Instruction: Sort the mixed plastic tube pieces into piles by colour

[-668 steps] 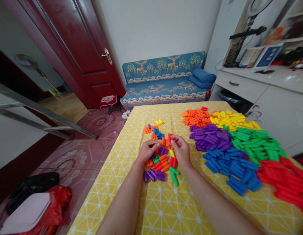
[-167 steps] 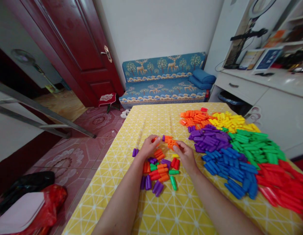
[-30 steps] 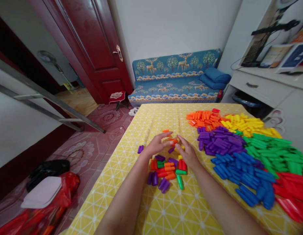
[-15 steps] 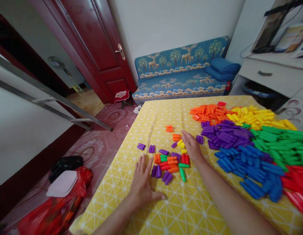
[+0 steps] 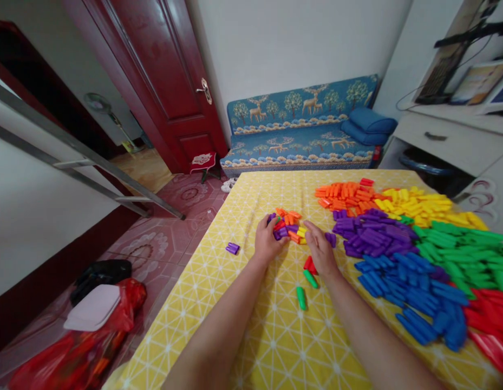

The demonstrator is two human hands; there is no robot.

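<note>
A small mixed pile of plastic pieces shaped like short joined tubes (image 5: 292, 218), in orange, purple, red and yellow, lies between my hands. My left hand (image 5: 268, 241) curves around its left side, thumb apart from the fingers, touching the pieces. My right hand (image 5: 321, 250) is stretched out on edge at the pile's right side, near the yellow pieces (image 5: 302, 233). Neither hand grips a piece. Red pieces (image 5: 309, 265) and two green pieces (image 5: 301, 298) lie nearer me. A lone purple piece (image 5: 232, 248) sits to the left.
On the right of the yellow patterned tablecloth (image 5: 219, 303) are colour heaps: orange (image 5: 344, 196), yellow (image 5: 425, 205), purple (image 5: 373, 232), green (image 5: 462, 249), blue (image 5: 417, 284) and red (image 5: 489, 314). Beyond the table stands a blue sofa (image 5: 292, 143).
My left hand has moved forward, and the scattered pieces are now bunched farther away between my hands. Red and green pieces stay nearer me. My right hand is slightly lower in view.
</note>
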